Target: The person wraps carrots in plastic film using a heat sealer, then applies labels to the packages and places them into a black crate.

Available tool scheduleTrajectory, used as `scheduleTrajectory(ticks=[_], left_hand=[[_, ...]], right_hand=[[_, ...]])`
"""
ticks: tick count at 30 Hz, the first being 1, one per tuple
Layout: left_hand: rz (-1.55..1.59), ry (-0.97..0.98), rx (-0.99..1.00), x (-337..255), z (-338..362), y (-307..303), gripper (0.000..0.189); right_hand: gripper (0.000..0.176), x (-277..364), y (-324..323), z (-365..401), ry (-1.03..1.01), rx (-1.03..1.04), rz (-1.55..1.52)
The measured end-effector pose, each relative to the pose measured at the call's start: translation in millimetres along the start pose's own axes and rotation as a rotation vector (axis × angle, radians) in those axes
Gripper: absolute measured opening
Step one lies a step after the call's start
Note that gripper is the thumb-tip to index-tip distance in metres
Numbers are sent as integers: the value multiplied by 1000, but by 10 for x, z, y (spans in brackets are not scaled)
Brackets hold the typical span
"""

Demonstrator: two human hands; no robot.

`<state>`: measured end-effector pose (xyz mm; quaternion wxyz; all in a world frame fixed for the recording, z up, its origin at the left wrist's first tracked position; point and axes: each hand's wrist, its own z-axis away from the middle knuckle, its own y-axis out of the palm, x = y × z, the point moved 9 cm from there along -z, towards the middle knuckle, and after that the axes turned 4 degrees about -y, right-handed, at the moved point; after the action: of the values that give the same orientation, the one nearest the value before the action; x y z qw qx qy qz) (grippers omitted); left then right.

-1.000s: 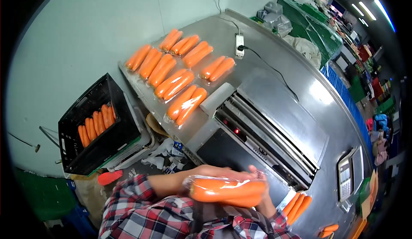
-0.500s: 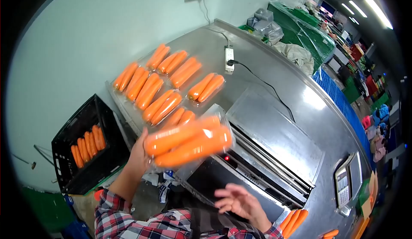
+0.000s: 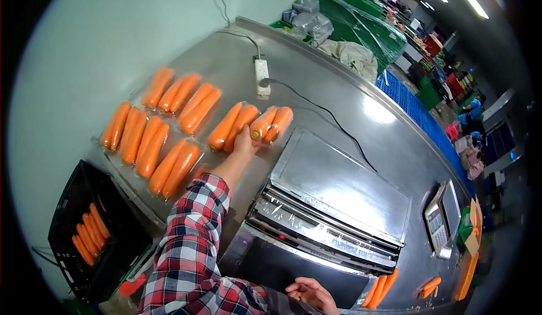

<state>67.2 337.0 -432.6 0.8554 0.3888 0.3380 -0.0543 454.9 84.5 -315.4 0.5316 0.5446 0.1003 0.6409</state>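
Reaching out over the steel table, my left hand [image 3: 246, 144] grips the near end of a film-wrapped pack of carrots [image 3: 272, 124]. That pack is at the table surface, close beside another wrapped pack [image 3: 232, 126] on its left. More wrapped packs, among them one near the front [image 3: 175, 168], lie in rough rows to the left. My sleeve covers part of the table there. Low in the view, my right hand [image 3: 313, 294] is held before the wrapping machine [image 3: 316, 224], its fingers loosely bent and apart, with nothing in them.
A black crate [image 3: 104, 236] with carrots stands left of the table. A power strip [image 3: 262, 76] lies on the steel table [image 3: 316, 83], its cable running to the right. A scale [image 3: 440, 219] and loose carrots [image 3: 381, 288] are on the right.
My left hand has carried the carrot pack from above the machine's left side out to the far row on the table. My right hand has dropped lower. The view has shifted.
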Motion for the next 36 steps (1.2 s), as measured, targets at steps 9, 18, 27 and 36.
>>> scheduleTrajectory(ticks=[9,18,27,36], left_hand=[[-273,304,369,-1398,1994,-235,45],[-375,174,-353,-584,3574,-3549,32],[-633,-216,-8,556,3594,-2812,30],[-628,1,-20,345,4376,-2684,26]], right_hand=[[59,165,236,-53,-49,-129,73],[54,-133,574,-242,236,159,221],[52,-459,817,-249,423,180,359],[39,-705,755,1,589,374,473]])
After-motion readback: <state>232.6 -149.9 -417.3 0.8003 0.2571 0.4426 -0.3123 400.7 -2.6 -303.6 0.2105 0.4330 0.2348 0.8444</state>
